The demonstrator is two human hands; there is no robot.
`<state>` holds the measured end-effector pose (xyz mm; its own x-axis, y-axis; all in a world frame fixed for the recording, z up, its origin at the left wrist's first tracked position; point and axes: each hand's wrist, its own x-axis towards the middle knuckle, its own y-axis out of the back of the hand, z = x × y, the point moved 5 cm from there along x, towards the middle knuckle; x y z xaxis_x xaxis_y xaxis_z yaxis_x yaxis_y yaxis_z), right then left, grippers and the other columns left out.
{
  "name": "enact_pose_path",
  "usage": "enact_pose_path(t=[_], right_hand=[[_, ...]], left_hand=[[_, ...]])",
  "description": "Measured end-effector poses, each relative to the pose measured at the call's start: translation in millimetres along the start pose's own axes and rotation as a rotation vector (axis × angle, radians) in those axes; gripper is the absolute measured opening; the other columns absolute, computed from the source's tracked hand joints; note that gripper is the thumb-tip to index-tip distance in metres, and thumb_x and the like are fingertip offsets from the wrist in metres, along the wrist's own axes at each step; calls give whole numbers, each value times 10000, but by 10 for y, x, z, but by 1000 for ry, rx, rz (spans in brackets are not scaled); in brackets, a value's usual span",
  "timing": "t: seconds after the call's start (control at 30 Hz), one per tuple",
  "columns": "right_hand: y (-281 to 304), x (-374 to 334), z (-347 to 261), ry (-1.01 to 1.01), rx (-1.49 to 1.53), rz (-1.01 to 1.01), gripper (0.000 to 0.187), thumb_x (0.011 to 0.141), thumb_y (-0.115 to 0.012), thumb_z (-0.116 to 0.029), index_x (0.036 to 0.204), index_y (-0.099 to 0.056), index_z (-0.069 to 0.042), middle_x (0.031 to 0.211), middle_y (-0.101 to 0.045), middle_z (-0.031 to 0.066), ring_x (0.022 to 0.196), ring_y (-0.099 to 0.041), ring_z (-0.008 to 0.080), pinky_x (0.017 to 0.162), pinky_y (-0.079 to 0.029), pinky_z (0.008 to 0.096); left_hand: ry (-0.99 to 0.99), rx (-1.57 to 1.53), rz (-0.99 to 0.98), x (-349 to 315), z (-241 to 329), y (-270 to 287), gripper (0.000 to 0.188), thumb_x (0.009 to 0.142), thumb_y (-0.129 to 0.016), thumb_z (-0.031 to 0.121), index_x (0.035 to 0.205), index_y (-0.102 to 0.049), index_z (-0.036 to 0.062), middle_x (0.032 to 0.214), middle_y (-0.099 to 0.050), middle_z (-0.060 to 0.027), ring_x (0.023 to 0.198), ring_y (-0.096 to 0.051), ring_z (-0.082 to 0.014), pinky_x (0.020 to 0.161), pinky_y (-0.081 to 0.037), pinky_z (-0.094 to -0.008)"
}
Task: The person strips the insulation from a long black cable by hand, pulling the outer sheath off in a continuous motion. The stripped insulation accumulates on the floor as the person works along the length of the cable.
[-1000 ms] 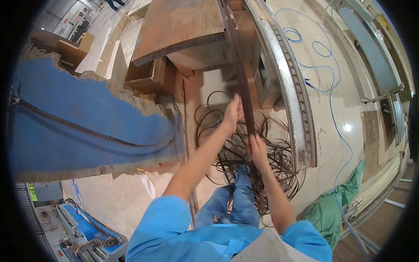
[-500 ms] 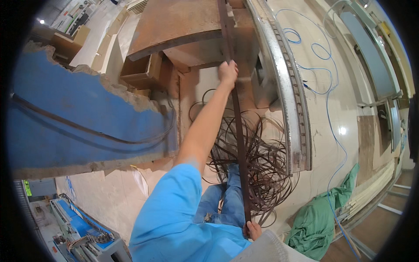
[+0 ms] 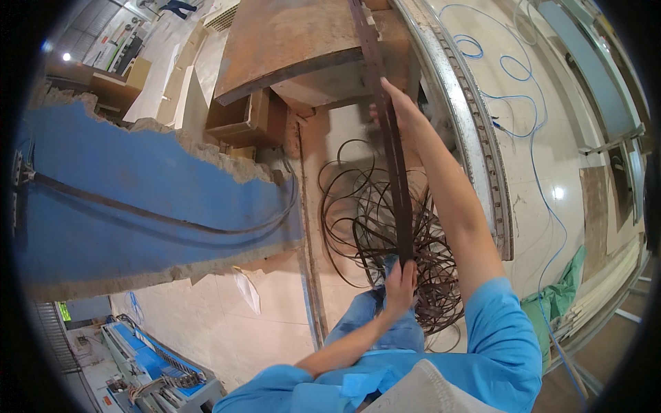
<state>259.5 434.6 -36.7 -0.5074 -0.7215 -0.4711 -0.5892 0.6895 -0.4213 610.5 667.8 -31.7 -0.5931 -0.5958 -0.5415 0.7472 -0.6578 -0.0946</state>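
Note:
A long, flat dark brown strip runs from the rust-brown metal surface at the far side down toward my body. Close to my waist, my left hand is closed around the strip's near part. Farther along, my right hand grips it from the right, with fingertips showing past its left edge. Below the strip a tangled heap of narrow dark brown bands lies on the floor in front of my legs, partly hidden by the strip and my right forearm.
A blue panel with a ragged edge stands at left, a dark cable across it. To the right runs a metal rail. Beyond it lie blue tubing and a green cloth. An open cardboard box sits under the rusty surface.
My left hand has come back from the far part of the strip to near my waist. My right hand has moved from beside my body to far forward on the strip.

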Motion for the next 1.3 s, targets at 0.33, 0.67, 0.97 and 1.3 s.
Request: enact_pose_path(t=[0.33, 0.67, 0.97, 1.3], right_hand=[[161, -1038, 849, 347, -214, 189, 311, 1036, -511, -321, 853, -584, -79, 644, -504, -47, 523, -437, 47, 461, -335, 227], [734, -4487, 2693, -18, -349, 231, 363, 1058, -440, -327, 823, -525, -63, 594, -456, -25, 507, -407, 72, 482, -324, 262], [1095, -5952, 3770, -374, -85, 329, 501, 1034, -414, -435, 892, -652, -17, 790, -633, 77, 740, -591, 193, 665, -457, 338], [768, -1627, 1027, 725, -639, 347, 480, 1041, -469, -349, 1255, -556, 72, 1212, -621, 240, 1138, -597, 286, 976, -436, 375]], left_hand=[[312, -158, -200, 467, -934, 120, 426, 1052, -387, 496, 999, -580, 120, 901, -555, 10, 866, -519, -118, 801, -448, -350], [-55, -521, -479, 3629, 1952, -354, 588, 1067, -271, 506, 1084, -554, -10, 1013, -646, -198, 946, -658, -316, 795, -544, -432], [-371, -198, 5, 3676, 1994, -204, 297, 1029, -485, 254, 818, -559, 58, 599, -511, -9, 479, -480, -110, 390, -349, -298], [-342, 93, 130, 1417, 782, -81, 334, 1043, -471, 293, 840, -550, 40, 555, -481, -6, 485, -471, -121, 464, -358, -310]])
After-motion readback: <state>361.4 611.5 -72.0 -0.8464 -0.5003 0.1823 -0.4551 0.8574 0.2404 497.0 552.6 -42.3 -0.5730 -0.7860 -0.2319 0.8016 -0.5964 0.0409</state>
